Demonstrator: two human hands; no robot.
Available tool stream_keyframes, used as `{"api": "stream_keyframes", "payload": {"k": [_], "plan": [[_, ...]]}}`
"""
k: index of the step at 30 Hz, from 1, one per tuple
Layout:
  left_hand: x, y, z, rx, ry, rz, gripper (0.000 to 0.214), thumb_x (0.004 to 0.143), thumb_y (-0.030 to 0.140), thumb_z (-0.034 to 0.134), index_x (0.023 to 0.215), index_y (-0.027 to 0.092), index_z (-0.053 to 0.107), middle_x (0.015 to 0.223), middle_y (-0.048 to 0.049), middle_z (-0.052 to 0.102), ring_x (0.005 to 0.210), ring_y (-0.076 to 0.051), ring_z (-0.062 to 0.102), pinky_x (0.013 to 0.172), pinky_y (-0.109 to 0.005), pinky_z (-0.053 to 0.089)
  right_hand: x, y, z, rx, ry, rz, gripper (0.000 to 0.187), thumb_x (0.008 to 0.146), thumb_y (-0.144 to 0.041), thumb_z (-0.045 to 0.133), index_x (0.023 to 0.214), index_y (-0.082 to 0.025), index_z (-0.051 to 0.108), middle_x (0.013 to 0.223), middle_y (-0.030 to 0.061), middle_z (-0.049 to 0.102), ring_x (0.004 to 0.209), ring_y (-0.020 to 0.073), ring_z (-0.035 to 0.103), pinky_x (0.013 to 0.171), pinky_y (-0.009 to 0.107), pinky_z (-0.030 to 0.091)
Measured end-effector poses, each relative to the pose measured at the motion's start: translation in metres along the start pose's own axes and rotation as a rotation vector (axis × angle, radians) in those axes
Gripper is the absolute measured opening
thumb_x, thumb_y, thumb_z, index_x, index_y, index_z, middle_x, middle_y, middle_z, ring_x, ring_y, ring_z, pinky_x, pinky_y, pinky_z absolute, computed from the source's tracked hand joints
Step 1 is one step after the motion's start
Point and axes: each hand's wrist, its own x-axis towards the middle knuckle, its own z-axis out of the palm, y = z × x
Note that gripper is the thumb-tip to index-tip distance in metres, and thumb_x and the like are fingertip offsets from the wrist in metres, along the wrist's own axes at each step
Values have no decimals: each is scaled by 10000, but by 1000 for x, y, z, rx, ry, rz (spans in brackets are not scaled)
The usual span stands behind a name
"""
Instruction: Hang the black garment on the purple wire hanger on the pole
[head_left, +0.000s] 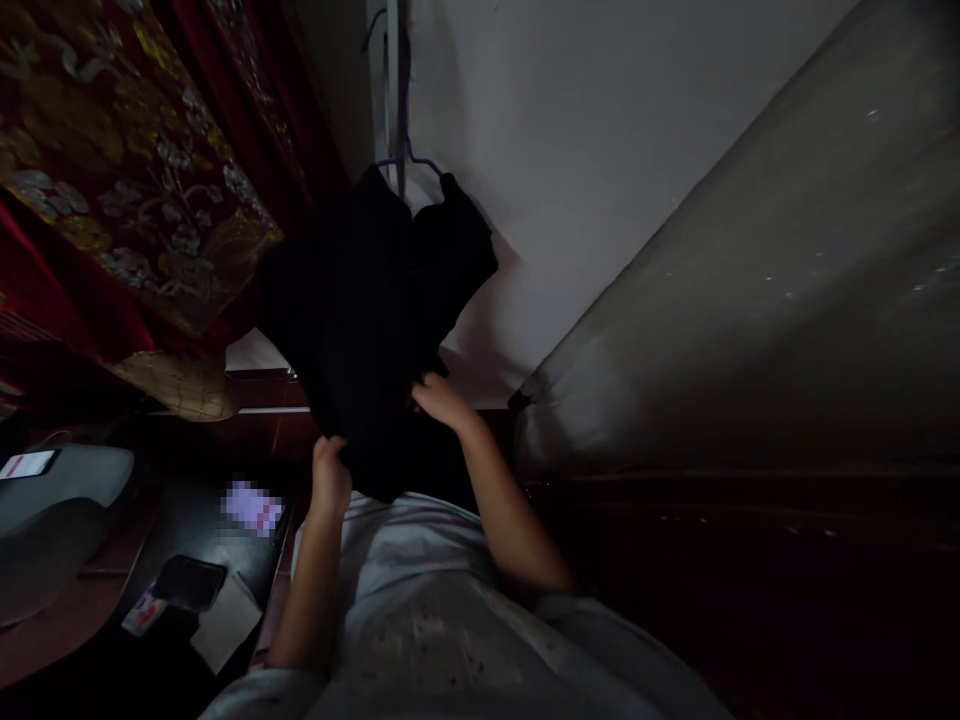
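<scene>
A black garment (pixel 375 310) hangs on a purple hanger (pixel 411 150) from a white pole against the white wall. My left hand (pixel 330 475) is closed on the garment's lower left hem. Higher and to the right, my right hand (pixel 442 398) grips the lower edge of the same garment, fingers curled into the cloth. Both forearms rise from my light shirt at the bottom of the view.
A red curtain with gold floral pattern (pixel 127 160) hangs at the left. A grey panel (pixel 750 300) slants along the right. At lower left a dark surface holds a phone (pixel 189 582), papers (pixel 229 625) and a grey object (pixel 52 500).
</scene>
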Motion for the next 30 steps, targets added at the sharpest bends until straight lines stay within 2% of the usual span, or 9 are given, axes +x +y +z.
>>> {"api": "stream_keyframes", "payload": {"k": [4,6,7,9,11,13,17,25,30], "plan": [[-2,10,8,-108,242,496,375,685,222,686,1043,230,575,1126,-2,615,1066,-160,595,929,-244,460,-34,8,0,85,27,64,558,928,-642,453,610,-191,533,556,46,585,501,124,539,509,242,394],[-10,12,17,-27,234,742,423,711,171,731,1105,228,586,1215,-34,588,1143,-184,582,985,-278,464,-43,2,-4,143,67,35,585,867,-704,538,578,-199,481,524,10,525,500,100,492,523,233,369],[-14,12,23,54,157,799,386,747,174,735,1105,221,599,1211,-46,592,1152,-195,584,1003,-295,467,-46,-2,-5,188,89,20,605,829,-730,585,563,-206,445,504,-8,488,493,90,463,522,232,352],[-23,9,40,242,-103,780,318,816,197,726,1120,202,631,1186,-74,618,1152,-219,599,1026,-324,472,-50,-13,-4,279,129,-1,649,779,-774,632,552,-217,388,473,-34,422,473,80,409,512,239,319],[-27,6,58,364,-356,662,353,838,197,726,1183,192,652,1197,-99,646,1154,-238,616,1039,-333,473,-54,-23,1,325,157,-22,674,765,-802,640,552,-219,377,468,-43,393,469,78,382,513,248,312],[-27,4,73,387,-475,577,359,834,189,725,1190,188,681,1191,-104,669,1137,-247,629,1038,-329,474,-59,-31,5,327,179,-60,691,758,-825,639,548,-214,393,486,-37,400,488,82,385,532,255,334],[-22,5,86,329,-435,522,151,864,224,680,997,182,737,984,-74,701,988,-238,647,966,-316,492,-70,-39,6,294,98,-146,707,799,-852,567,552,-204,430,522,-19,422,528,97,407,564,267,363],[-23,6,77,322,-344,558,114,910,252,646,874,175,721,873,-50,661,863,-203,619,829,-269,475,-75,-45,5,361,-146,-175,519,877,-682,595,745,-180,584,589,-19,516,559,99,467,557,240,368],[-22,8,76,321,-367,580,119,903,279,677,849,178,708,866,-49,635,858,-201,593,824,-267,455,-73,-47,2,366,-115,-169,399,884,-515,584,676,-174,593,515,-28,483,496,93,446,532,242,359]]}}
